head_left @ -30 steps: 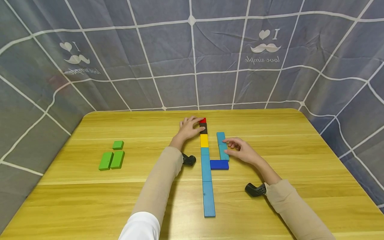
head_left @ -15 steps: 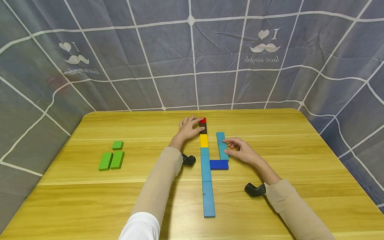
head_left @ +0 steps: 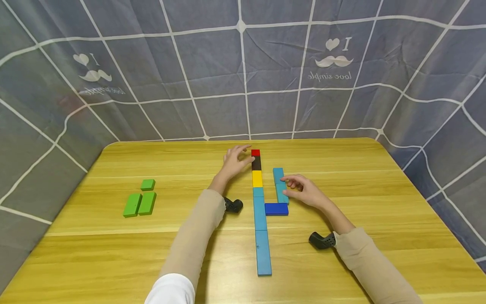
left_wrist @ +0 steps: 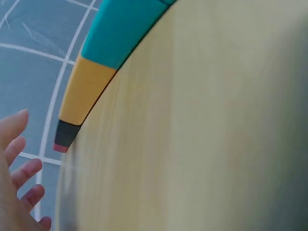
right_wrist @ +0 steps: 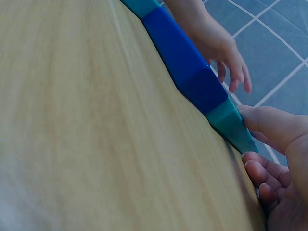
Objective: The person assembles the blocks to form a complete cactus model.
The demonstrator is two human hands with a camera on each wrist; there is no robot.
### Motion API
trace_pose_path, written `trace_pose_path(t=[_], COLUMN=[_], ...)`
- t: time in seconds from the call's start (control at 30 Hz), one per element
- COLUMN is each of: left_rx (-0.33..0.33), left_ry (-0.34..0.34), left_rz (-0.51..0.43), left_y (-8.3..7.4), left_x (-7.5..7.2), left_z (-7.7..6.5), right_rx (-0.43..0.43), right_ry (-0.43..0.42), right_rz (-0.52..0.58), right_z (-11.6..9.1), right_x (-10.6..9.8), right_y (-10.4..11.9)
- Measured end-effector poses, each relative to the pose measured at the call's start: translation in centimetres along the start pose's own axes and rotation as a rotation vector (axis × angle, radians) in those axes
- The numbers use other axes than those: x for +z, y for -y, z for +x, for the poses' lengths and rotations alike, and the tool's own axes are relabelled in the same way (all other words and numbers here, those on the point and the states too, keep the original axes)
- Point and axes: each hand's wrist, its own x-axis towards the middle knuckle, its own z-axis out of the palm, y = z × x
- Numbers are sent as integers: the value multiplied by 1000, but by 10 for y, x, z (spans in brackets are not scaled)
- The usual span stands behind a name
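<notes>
In the head view my left hand (head_left: 234, 162) hovers just left of the top of a block column, fingers spread, holding nothing. The column runs from a red block (head_left: 255, 153) through a black block (head_left: 256, 164), a yellow block (head_left: 257, 178) and light-blue blocks (head_left: 260, 213). My right hand (head_left: 307, 192) has its thumb and index fingertips at the right side of two light-blue blocks (head_left: 281, 190) laid end to end; its other fingers curl in. A dark-blue block (head_left: 276, 209) lies crosswise between column and pair, also visible in the right wrist view.
Three green blocks (head_left: 147, 203) lie at the left on the wooden table (head_left: 95, 261). A grey curtain (head_left: 212, 76) with white lines hangs behind the table. Black wrist-worn devices (head_left: 322, 240) sit beside both wrists.
My left hand has drawn back to the left from the red and black blocks, its index finger lifting off the red one. The right hand stays in place.
</notes>
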Motion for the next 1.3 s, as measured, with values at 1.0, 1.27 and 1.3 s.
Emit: trace_pose_path(t=[1.0, 1.27, 1.3], left_rx=[-212, -220, -221], left_ry=[-357, -458, -471], left_rz=[-73, 15, 14], left_y=[16, 27, 29], left_x=[-105, -123, -126], left_z=[-143, -177, -181], right_rx=[-45, -25, -22], right_ry=[-43, -25, -24], right_rz=[-3, -2, -2], right_z=[7, 7, 7], right_x=[5, 4, 4], right_y=[-38, -39, -39])
